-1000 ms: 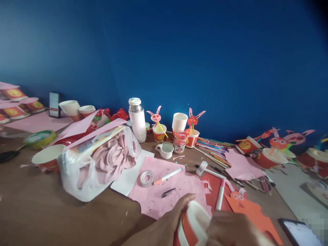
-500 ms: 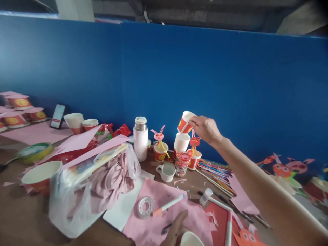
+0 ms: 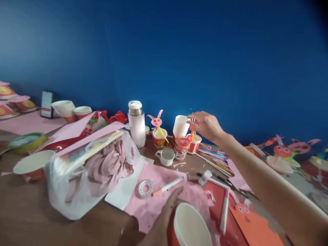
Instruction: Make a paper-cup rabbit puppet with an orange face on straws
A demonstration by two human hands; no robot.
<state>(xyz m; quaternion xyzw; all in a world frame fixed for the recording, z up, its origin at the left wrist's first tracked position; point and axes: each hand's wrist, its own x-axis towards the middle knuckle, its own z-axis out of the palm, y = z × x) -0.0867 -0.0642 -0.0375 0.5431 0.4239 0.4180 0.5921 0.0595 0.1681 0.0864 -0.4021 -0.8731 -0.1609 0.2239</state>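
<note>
My left hand (image 3: 164, 218) is closed around the left side of a paper cup (image 3: 193, 227) at the bottom of the view, its white mouth facing up. My right hand (image 3: 206, 126) reaches to the back, its fingers apart beside the rim of a stack of white-and-red paper cups (image 3: 181, 126). Partly hidden by those fingers is a red paper-puppet cup (image 3: 195, 145). Another cup with a pink rabbit puppet (image 3: 156, 122) stands left of the stack. In front are a glass jar (image 3: 182, 148) with red bits and a white handled cup (image 3: 166, 156).
A white thermos (image 3: 136, 124) stands at the back. Pink paper (image 3: 143, 212) carries a tape roll (image 3: 145, 189) and a marker (image 3: 169, 186). A plastic bag (image 3: 77, 201) with pink cloth lies left. Coloured sticks (image 3: 214, 155) and an orange paper figure (image 3: 256, 225) lie right.
The cup that my right hand held tilted above the stack no longer shows in its fingers. The view has tipped downward, and more of the cup in my left hand is visible.
</note>
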